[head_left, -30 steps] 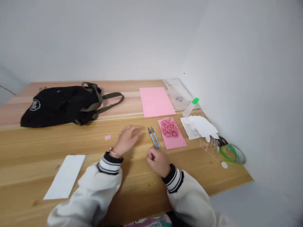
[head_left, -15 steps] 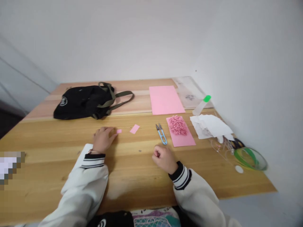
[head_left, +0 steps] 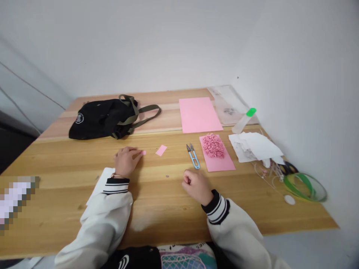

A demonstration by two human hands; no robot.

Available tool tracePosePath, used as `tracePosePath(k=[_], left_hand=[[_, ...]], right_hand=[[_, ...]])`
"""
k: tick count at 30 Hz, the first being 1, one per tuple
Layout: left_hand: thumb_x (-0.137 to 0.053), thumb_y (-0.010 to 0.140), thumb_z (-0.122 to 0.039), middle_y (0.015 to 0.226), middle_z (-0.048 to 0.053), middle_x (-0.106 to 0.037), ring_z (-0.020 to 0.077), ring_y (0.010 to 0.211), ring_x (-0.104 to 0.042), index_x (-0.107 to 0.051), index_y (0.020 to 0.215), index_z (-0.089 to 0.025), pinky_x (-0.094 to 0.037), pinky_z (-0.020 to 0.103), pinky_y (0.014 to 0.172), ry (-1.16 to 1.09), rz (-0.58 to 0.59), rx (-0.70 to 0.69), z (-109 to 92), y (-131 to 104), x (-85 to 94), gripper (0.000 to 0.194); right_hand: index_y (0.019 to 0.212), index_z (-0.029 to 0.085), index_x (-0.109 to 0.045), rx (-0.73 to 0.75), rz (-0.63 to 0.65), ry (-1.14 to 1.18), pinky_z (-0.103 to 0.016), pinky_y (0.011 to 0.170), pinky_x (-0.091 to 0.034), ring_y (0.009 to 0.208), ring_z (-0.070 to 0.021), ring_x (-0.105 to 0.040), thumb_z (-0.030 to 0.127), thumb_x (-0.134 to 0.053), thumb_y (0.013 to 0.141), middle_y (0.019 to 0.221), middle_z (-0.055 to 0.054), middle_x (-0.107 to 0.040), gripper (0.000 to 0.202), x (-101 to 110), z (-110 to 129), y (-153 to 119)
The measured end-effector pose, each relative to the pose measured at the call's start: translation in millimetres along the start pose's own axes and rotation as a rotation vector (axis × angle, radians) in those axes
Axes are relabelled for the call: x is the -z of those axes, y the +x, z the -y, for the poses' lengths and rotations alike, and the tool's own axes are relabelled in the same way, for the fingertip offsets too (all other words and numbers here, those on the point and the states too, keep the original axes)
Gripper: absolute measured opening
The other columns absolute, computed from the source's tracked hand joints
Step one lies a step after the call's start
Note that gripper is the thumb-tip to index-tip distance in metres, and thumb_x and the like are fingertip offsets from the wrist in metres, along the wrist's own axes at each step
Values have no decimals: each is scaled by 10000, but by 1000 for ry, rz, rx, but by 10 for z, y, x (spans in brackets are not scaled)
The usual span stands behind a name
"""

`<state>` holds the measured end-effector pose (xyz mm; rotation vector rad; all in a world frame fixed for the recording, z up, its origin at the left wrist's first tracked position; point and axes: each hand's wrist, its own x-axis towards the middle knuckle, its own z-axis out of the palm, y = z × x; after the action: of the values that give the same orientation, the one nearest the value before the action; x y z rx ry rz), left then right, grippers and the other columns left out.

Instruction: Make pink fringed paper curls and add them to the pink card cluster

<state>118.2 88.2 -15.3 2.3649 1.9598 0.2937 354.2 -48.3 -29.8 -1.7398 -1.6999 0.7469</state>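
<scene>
Between thumb and fingertips, my left hand (head_left: 126, 161) pinches a small pink paper piece (head_left: 143, 152) at the table surface. A slightly larger pink paper piece (head_left: 161, 150) lies just to its right. My right hand (head_left: 197, 186) rests on the wood, fingers curled into a loose fist; whether anything is inside is hidden. Blue-handled thread snips (head_left: 193, 157) lie just beyond it, blades pointing away. To their right, a heap of pink curly bits (head_left: 213, 145) sits on a pink paper sheet (head_left: 220, 164).
A black bag (head_left: 101, 117) lies at the back left. At the back right are a large pink sheet (head_left: 200, 115), a glue bottle with a green cap (head_left: 244, 121), white papers (head_left: 256, 147), black-handled scissors (head_left: 288, 168) and a green tape roll (head_left: 304, 186). Something white (head_left: 101, 183) lies under my left forearm.
The whole view has shifted slightly, moving the table's contents right and a little up. Both hands keep nearly the same pose, the left still at the small pink paper.
</scene>
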Motion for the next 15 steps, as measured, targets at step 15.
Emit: tracePosePath(k=[15], left_hand=[[-470,812,-432,1039,69,-660,265,1001,-544,-708,855,-238,-361,395,853,-24,-28,-34,6,13,-26,311]], right_hand=[[549,188,-322,-16,13,-22,-246,488,-155,471,-92,-302,84,-468,606,489,50,-363,188,-6,-3,-2]])
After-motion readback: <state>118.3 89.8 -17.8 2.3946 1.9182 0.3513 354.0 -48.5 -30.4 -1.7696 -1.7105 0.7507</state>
